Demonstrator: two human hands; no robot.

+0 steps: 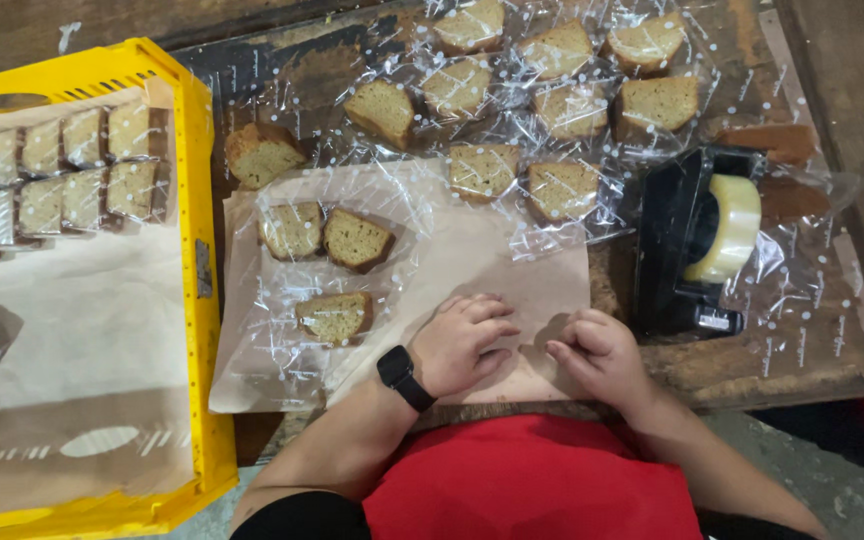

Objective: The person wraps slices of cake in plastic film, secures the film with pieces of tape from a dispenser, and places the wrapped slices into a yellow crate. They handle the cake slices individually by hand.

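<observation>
Left hand: the left hand [460, 341] lies palm down on the brown paper sheet [512, 270] at the desk's near edge, fingers curled under, gripping nothing I can see; a black smartwatch [404, 377] sits on the wrist.
Right hand: the right hand [597, 352] rests just beside it on the same sheet, fingers loosely bent and drawn together; whether it pinches anything, I cannot tell.
Hands together: close, side by side, not touching.
Paper sheet: it covers the desk's near middle, its far part under clear dotted cellophane [352, 190].
Nearest slices: three cake slices [335, 316] lie on the cellophane left of the hands, two side by side, one closer to the near edge.
Far side: a spread of wrapped cake slices [557, 48] fills the desk's far edge, with one unwrapped chunk [260, 154] toward the far left.
Tape dispenser: a black tape dispenser [697, 245] with a pale roll stands at the right edge, near the right hand.
Crate: a yellow crate [195, 200] sits off the desk's left edge, paper-lined, rows of wrapped slices in its far end.
</observation>
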